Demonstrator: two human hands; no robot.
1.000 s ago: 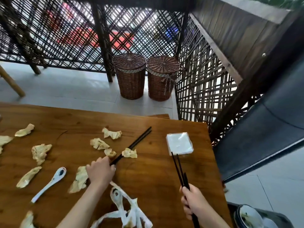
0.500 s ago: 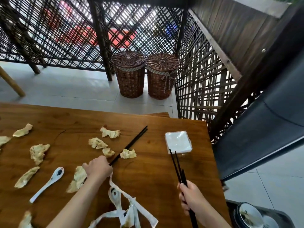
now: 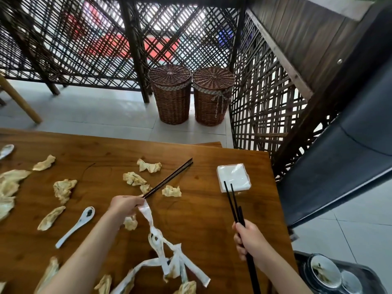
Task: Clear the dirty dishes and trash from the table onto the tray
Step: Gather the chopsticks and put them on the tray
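The left hand (image 3: pixel 125 203) is grasping chopsticks (image 3: pixel 169 179) for collecting, while the right hand (image 3: pixel 250 240) is gripping another pair (image 3: pixel 235 204) bound for the tray (image 3: pixel 373 274).

Two bare arms, nothing worn

The left hand (image 3: pixel 125 205) and the right hand (image 3: pixel 250 240) have no gloves, rings or watch that I can see. Both arms are bare all the way to the bottom edge of the view. No sleeve shows on either one.
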